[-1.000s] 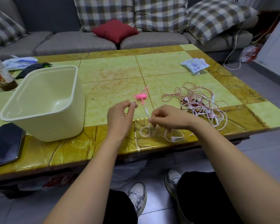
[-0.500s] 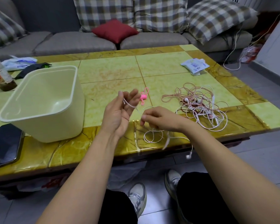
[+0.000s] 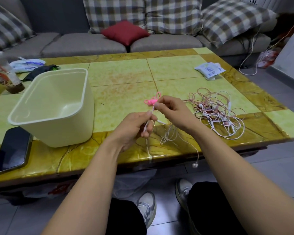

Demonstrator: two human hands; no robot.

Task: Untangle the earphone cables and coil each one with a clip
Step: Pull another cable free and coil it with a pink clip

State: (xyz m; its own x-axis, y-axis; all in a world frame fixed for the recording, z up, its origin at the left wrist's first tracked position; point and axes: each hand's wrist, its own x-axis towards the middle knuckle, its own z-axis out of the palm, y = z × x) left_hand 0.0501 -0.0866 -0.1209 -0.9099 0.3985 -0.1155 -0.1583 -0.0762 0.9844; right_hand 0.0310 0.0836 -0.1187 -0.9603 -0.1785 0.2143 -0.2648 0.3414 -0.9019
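**Cable running L hand to R hand, slack trailing right**

Your left hand [image 3: 134, 128] is curling its fingers round one earphone cable [image 3: 160, 122], w/ a pale strand hanging down below the fist. Your right hand [image 3: 174, 112], just beyond it and to the right, is pinching the same cable btwn thumb and forefinger. The short stretch btwn the two grips is running up and away from you.

From there the slack is looping on the counter [image 3: 126, 78] under your right wrist, and one earbud [image 3: 195, 165] is dangling off the near edge.

The pink clip [image 3: 151, 101] is lying just past your right fingertips, so the right hand is the nearer one for it. The tangled pile [image 3: 217, 114] is sitting farther right; can't tell whether this cable is fully free of it.

Judging by this, winding comes next: the slack is coming in from the right, toward the left hand.
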